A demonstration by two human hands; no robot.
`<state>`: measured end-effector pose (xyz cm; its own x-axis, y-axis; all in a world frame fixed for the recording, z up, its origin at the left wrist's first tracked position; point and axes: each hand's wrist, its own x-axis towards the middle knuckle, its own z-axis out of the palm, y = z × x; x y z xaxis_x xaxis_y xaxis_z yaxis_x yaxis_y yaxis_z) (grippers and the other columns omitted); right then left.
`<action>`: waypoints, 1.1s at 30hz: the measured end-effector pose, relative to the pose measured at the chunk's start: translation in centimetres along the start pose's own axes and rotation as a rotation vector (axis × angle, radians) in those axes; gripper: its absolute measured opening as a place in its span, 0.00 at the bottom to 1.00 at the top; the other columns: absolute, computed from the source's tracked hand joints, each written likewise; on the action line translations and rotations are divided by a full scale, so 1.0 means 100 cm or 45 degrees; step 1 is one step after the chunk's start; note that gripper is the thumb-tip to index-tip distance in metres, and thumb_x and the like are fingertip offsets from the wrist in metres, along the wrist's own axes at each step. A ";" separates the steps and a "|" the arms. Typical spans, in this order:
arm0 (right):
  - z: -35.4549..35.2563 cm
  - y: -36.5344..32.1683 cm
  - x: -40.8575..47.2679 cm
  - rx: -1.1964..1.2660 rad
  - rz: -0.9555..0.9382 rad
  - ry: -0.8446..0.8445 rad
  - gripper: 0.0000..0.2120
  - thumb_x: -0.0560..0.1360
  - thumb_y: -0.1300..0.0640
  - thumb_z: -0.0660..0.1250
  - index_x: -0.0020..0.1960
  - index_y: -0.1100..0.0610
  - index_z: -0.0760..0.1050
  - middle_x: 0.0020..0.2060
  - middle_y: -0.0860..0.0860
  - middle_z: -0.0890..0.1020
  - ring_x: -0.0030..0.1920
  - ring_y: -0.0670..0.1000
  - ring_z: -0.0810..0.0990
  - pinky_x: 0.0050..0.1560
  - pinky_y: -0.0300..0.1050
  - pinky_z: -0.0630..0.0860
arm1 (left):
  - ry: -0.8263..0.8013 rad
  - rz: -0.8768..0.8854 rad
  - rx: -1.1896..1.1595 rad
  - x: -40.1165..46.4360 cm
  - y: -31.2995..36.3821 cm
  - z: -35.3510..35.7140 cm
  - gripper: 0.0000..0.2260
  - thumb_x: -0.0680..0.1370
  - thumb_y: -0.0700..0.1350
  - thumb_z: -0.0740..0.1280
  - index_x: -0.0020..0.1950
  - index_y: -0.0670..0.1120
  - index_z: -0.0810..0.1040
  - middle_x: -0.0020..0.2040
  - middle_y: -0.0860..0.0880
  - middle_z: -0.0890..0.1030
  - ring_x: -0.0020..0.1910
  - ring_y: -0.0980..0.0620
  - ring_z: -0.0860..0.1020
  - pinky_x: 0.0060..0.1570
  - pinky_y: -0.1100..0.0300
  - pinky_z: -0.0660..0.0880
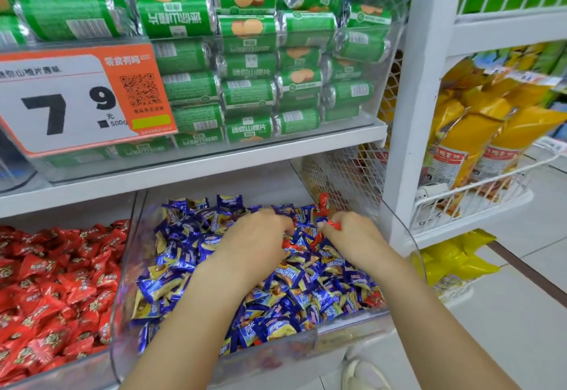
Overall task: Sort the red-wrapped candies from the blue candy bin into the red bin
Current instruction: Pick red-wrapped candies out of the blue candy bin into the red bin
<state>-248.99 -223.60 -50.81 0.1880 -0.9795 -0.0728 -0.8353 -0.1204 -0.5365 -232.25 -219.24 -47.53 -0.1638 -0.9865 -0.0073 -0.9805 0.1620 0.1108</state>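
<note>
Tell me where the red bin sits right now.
In the head view, the red bin sits at lower left under the white shelf, directly beside the blue candy bin.

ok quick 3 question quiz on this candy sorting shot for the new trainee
1. True or false: both hands are in the blue candy bin.
2. What does the right hand pinch? A) a red-wrapped candy B) a green roll C) a yellow bag
3. On which side of the blue candy bin is the red bin?

Key: 1 true, left hand included. 2 A, red-wrapped candy. 3 the left.
</note>
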 end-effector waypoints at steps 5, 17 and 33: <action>0.008 0.004 0.009 -0.170 -0.096 -0.312 0.29 0.76 0.67 0.57 0.73 0.47 0.63 0.70 0.56 0.68 0.54 0.54 0.76 0.44 0.39 0.72 | -0.308 0.004 0.171 0.013 -0.006 0.004 0.23 0.80 0.39 0.58 0.70 0.61 0.67 0.67 0.47 0.71 0.64 0.45 0.71 0.56 0.50 0.74; -0.015 -0.007 -0.005 -0.001 -0.200 -0.046 0.07 0.77 0.54 0.64 0.54 0.54 0.76 0.42 0.50 0.80 0.40 0.51 0.78 0.41 0.43 0.71 | 0.148 0.019 0.021 -0.016 -0.011 0.008 0.02 0.81 0.47 0.57 0.51 0.52 0.69 0.46 0.51 0.76 0.47 0.49 0.75 0.40 0.56 0.72; -0.038 0.001 -0.053 0.036 -0.112 -0.264 0.08 0.67 0.56 0.71 0.44 0.48 0.74 0.38 0.52 0.80 0.31 0.49 0.74 0.39 0.50 0.76 | 0.550 -0.241 -0.378 -0.089 -0.034 -0.023 0.01 0.78 0.46 0.64 0.47 0.50 0.71 0.39 0.53 0.72 0.31 0.53 0.68 0.36 0.55 0.59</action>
<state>-252.05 -219.00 -47.31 0.3643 -0.9107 -0.1946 -0.7968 -0.1967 -0.5714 -227.22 -211.11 -45.53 0.1331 -0.9285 0.3467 -0.9057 0.0282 0.4231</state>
